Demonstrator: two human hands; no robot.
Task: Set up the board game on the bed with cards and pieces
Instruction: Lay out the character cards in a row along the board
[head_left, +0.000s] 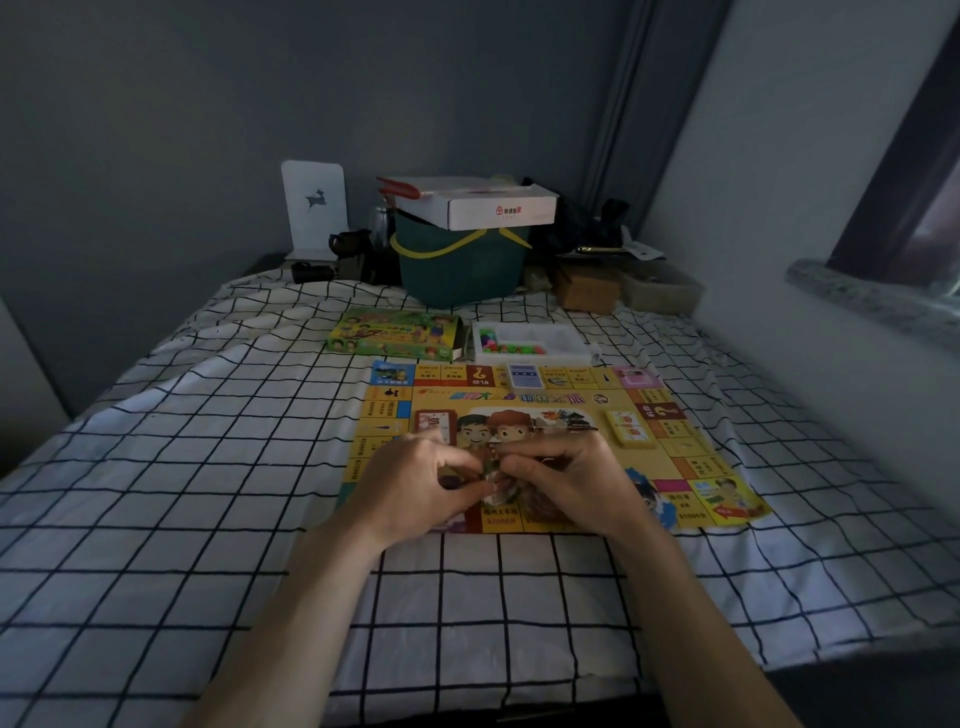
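Hidden and unclear parts

The left hand (415, 480) and right hand (563, 480) are covering the small packet (493, 480) they are pinching; the board (675, 447) print is blurring, too small to read.

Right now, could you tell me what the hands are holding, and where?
Both hands pinch a small wrapped packet, one at each side.

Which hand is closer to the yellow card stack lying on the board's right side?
The right hand. It is just below and left of the yellow card stack, apart from it. The left hand is farther left, beyond the right hand.
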